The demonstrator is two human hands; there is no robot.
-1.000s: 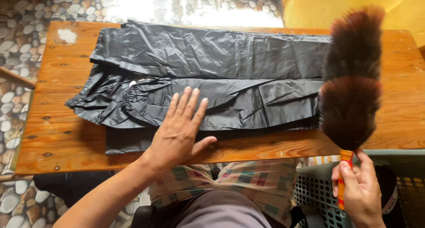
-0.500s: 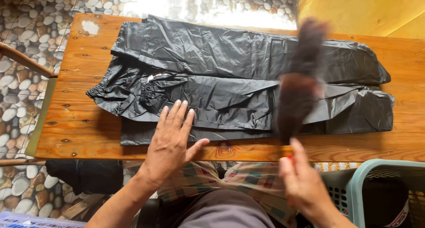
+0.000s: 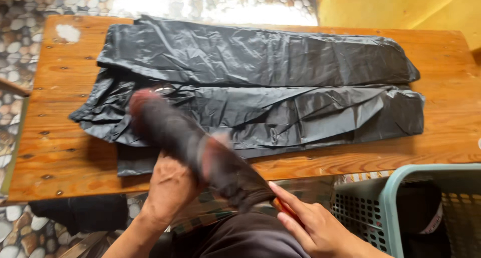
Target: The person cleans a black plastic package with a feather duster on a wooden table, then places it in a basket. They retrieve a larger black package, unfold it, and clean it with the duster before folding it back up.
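Observation:
Black plastic sheeting [image 3: 260, 82], folded in layers, lies spread across a wooden table [image 3: 451, 137]. My left hand [image 3: 168, 190] rests flat near the sheeting's front left edge, partly hidden by a feather duster [image 3: 190, 142]. The duster is dark brown, blurred, and points up-left over my left hand and the sheeting's corner. My right hand [image 3: 315, 228] grips the duster's orange handle [image 3: 285, 211] below the table's front edge.
A pale green plastic laundry basket [image 3: 401, 188] with a perforated wall stands at the lower right, with dark items inside. A pebble-patterned floor surrounds the table. A yellow wall is at the upper right. My lap is in the bottom centre.
The duster has swung from upright on the right to pointing left over my left hand. My right hand moved left with it. The view shifted left.

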